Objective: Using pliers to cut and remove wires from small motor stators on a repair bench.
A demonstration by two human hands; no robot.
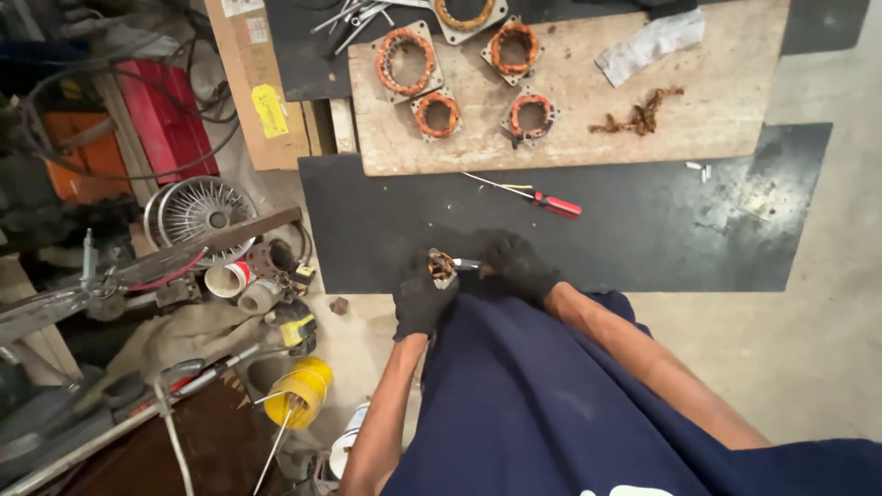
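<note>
Gloved hands work a small motor coil over the black mat, tool tip at the windings.

Left hand [420, 298] is clenched around the small motor coil [442, 267]; right hand [514, 266] grasps a thin metal tool [466, 264] with its tip touching the coil. Both sit at the near edge of the black mat [643, 230], above the person's lap. Risk, as a judgement: the tip could slip off the windings and jab the left glove, since the coil is held in mid-air, unbraced. A red screwdriver [551, 203] lies on the mat farther out; a wooden board [643, 83] beyond the mat carries more coils [405, 60].
</note>
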